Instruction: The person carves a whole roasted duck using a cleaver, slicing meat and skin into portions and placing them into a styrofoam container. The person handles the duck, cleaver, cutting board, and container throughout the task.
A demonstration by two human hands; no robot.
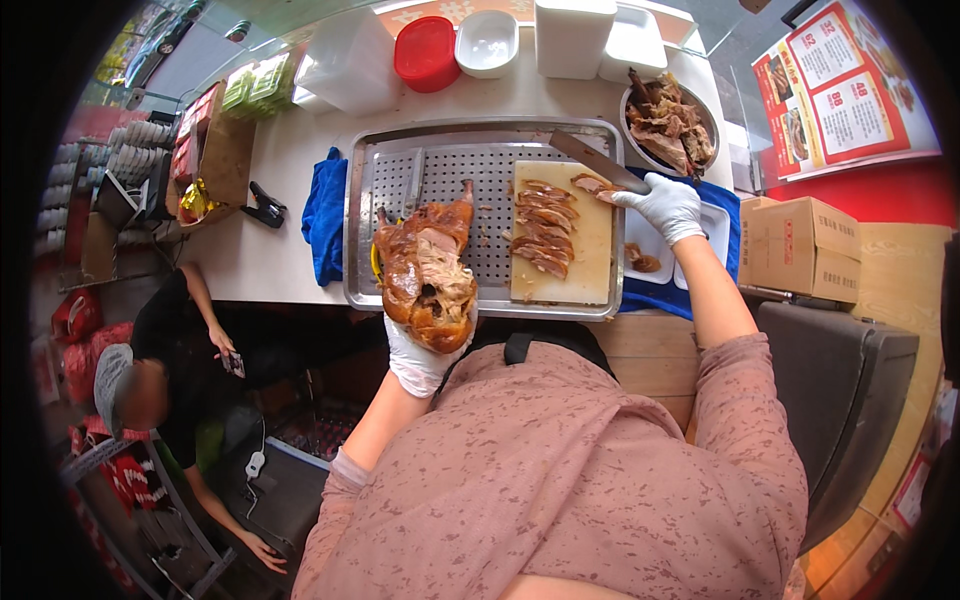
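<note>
My left hand (416, 364), in a thin white glove, supports the near end of a partly carved roast duck (401, 266). The duck lies on the left part of a perforated steel tray (495, 154), with pale meat bared along its middle. My right hand (667, 206), also gloved, grips a wide-bladed knife (589, 159) whose blade reaches left over the tray's far right corner. Close beside the blade and right fingers is a slice of duck (592, 185). Overlapping slices (541, 229) form a row on a pale cutting board (594, 262) inside the tray.
At the back right, a steel bowl (714, 142) holds bones and meat scraps. A white divided container (716, 232) sits on a blue cloth (654, 292). Another blue cloth (324, 221) lies left of the tray. A co-worker (169, 360) holding a phone is at the left.
</note>
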